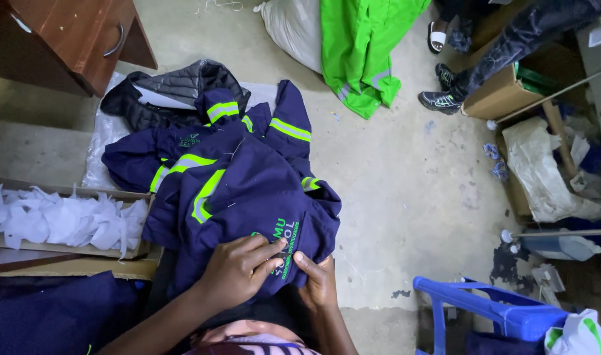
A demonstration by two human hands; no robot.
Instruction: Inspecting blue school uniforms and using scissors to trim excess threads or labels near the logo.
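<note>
A navy work jacket [248,190] with yellow-green reflective stripes and green embroidery lies over my lap, near the bottom middle of the view. My left hand [238,271] rests flat on the embroidered patch, fingers pressed on the cloth. My right hand [318,281] pinches the fabric edge just beside the embroidery. More navy jackets of the same kind [175,154] are heaped behind it on the floor, with a dark grey quilted lining [175,85] on top.
A cardboard tray of white cloth scraps [57,220] sits at the left. A wooden desk [70,36] stands top left. A green garment [359,46] hangs at top. Another person's legs and shoes [445,92], boxes and a blue plastic chair [491,312] are at the right.
</note>
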